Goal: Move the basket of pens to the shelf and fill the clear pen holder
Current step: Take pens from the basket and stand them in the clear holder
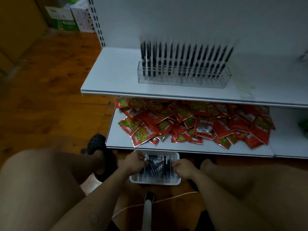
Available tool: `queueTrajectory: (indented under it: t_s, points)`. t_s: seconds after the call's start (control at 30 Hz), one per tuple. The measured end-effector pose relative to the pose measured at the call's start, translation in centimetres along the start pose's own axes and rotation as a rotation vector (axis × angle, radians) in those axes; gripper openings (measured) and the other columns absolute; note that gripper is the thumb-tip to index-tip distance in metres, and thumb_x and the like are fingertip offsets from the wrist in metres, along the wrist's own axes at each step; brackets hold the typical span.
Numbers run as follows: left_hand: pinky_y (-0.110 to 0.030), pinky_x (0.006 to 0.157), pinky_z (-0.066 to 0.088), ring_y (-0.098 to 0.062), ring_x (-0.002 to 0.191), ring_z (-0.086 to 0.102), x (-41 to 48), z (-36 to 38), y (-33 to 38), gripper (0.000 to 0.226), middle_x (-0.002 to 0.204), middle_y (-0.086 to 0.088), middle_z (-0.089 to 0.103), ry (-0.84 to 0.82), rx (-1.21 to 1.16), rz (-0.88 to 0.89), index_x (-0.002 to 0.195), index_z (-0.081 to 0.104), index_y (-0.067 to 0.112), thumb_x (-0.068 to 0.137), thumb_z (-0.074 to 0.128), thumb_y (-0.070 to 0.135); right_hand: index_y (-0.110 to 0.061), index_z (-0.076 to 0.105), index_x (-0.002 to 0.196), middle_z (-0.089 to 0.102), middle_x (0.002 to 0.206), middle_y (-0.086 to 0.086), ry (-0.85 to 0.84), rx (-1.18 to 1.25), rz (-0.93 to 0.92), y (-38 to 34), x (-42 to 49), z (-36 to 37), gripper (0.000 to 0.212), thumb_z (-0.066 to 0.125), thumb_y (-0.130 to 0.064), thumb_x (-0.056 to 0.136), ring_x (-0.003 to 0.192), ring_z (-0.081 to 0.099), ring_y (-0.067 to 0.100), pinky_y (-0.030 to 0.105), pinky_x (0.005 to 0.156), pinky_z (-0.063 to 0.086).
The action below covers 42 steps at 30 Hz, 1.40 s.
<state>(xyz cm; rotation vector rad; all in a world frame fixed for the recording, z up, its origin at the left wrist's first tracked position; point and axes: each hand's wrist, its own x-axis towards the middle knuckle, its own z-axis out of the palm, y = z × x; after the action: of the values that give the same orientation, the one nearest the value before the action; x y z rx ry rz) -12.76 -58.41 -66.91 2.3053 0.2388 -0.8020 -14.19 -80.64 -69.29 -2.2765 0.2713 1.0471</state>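
A white perforated basket (155, 180) of black pens (155, 165) sits on the wooden floor between my knees, below the shelves. My left hand (133, 162) has its fingers curled over the basket's left side, among the pens. My right hand (182, 168) is curled the same way at the right side. Whether each hand grips the rim or pens is hard to tell. On the upper white shelf (116, 77) stands the clear pen holder (183, 78), with its back row full of upright black pens (183, 59) and its front row of holes bare.
The lower shelf (120, 140) holds a heap of red snack packets (196, 122). Cardboard boxes (66, 15) stand at the far left on the wooden floor. A black clog (95, 144) is by my left leg. A white cable (150, 203) and a white pole (147, 214) lie near me.
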Motion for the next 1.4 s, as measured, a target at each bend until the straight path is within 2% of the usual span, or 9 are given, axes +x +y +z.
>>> queueTrajectory:
  t_s: [0.13, 0.3, 0.5, 0.63, 0.77, 0.97, 1.13, 1.3, 1.4]
  points:
    - [-0.028, 0.074, 0.053, -0.016, 0.086, 0.064, 2.0, 1.4, -1.0, 0.026, 0.100, -0.004, 0.068, -0.055, 0.028, -0.025, 0.106, 0.063, 0.017, 0.085, 0.067, 0.032, 0.017, 0.050, 0.120, 0.048, 0.126, 0.039, -0.003, -0.023, 0.055, 0.4, 3.0, 1.8, 0.036, 0.048, -0.003, 0.091, 0.071, 0.053, 0.037, 0.041, 0.067, 0.046]
    - [-0.019, 0.055, 0.042, -0.011, 0.065, 0.053, 4.7, 4.2, -2.1, 0.016, 0.076, -0.001, 0.059, -0.104, -0.236, -0.170, 0.096, 0.066, 0.010, 0.086, 0.069, 0.022, -0.012, 0.056, 0.131, 0.043, 0.141, 0.019, -0.026, -0.089, 0.081, -0.1, 7.0, 5.0, 0.042, 0.051, -0.014, 0.090, 0.120, 0.050, 0.036, 0.043, 0.103, 0.044]
    - [-0.026, 0.058, 0.043, -0.020, 0.072, 0.055, 7.3, 7.1, -4.0, 0.007, 0.079, -0.008, 0.059, -0.166, -0.568, -0.430, 0.085, 0.059, 0.013, 0.091, 0.063, 0.013, -0.006, 0.050, 0.133, 0.038, 0.137, 0.019, -0.194, -0.136, 0.115, 0.8, 10.7, 8.0, 0.040, 0.045, -0.012, 0.094, 0.107, 0.051, 0.033, 0.033, 0.083, 0.044]
    - [-0.030, 0.067, 0.044, -0.022, 0.083, 0.057, 8.7, 8.0, -5.2, 0.014, 0.092, -0.009, 0.063, -0.149, -0.656, -0.514, 0.105, 0.063, 0.008, 0.093, 0.057, 0.011, -0.009, 0.034, 0.145, 0.031, 0.142, 0.018, -0.266, -0.166, 0.157, 2.1, 12.9, 9.5, 0.051, 0.046, -0.013, 0.095, 0.122, 0.044, 0.033, 0.034, 0.094, 0.044]
    - [-0.027, 0.062, 0.045, -0.022, 0.083, 0.057, 9.8, 8.4, -5.0, 0.016, 0.087, -0.008, 0.062, -0.133, -0.707, -0.541, 0.105, 0.064, 0.007, 0.092, 0.062, 0.016, -0.009, 0.044, 0.134, 0.033, 0.141, 0.016, -0.302, -0.225, 0.149, 2.2, 14.2, 10.2, 0.042, 0.045, -0.018, 0.094, 0.124, 0.039, 0.035, 0.036, 0.099, 0.041]
    - [-0.027, 0.064, 0.048, -0.026, 0.099, 0.063, 9.3, 7.8, -3.4, 0.011, 0.097, -0.008, 0.067, -0.111, -0.714, -0.494, 0.083, 0.064, 0.021, 0.090, 0.061, 0.013, -0.008, 0.065, 0.096, 0.059, 0.117, 0.019, -0.161, -0.088, 0.163, 1.6, 13.5, 9.4, 0.020, 0.052, -0.016, 0.084, 0.100, 0.056, 0.033, 0.034, 0.084, 0.050]
    - [-0.024, 0.053, 0.040, -0.019, 0.064, 0.054, 7.3, 5.2, -1.1, 0.016, 0.070, -0.007, 0.059, -0.080, -0.636, -0.364, 0.075, 0.064, 0.015, 0.088, 0.058, 0.008, -0.009, 0.065, 0.067, 0.062, 0.074, 0.016, -0.050, 0.098, 0.083, -0.9, 10.1, 6.2, 0.014, 0.063, -0.014, 0.080, 0.074, 0.060, 0.029, 0.033, 0.065, 0.046]
    - [-0.023, 0.053, 0.039, -0.019, 0.061, 0.055, 4.3, 1.1, 1.8, 0.016, 0.066, -0.006, 0.059, 0.012, -0.526, -0.155, 0.070, 0.060, 0.014, 0.085, 0.062, 0.018, 0.000, 0.067, 0.085, 0.057, 0.073, 0.011, 0.105, 0.206, -0.023, -4.3, 5.9, 2.9, 0.013, 0.056, -0.004, 0.079, 0.069, 0.055, 0.024, 0.037, 0.063, 0.046]
    - [-0.025, 0.060, 0.044, -0.022, 0.071, 0.061, 2.0, -2.0, 3.6, 0.016, 0.077, -0.006, 0.066, 0.075, -0.448, -0.030, 0.079, 0.062, 0.016, 0.088, 0.061, 0.029, -0.007, 0.063, 0.070, 0.059, 0.065, 0.012, 0.189, 0.313, -0.112, -6.6, 2.8, 1.4, 0.019, 0.052, -0.001, 0.084, 0.056, 0.057, 0.025, 0.039, 0.059, 0.055]
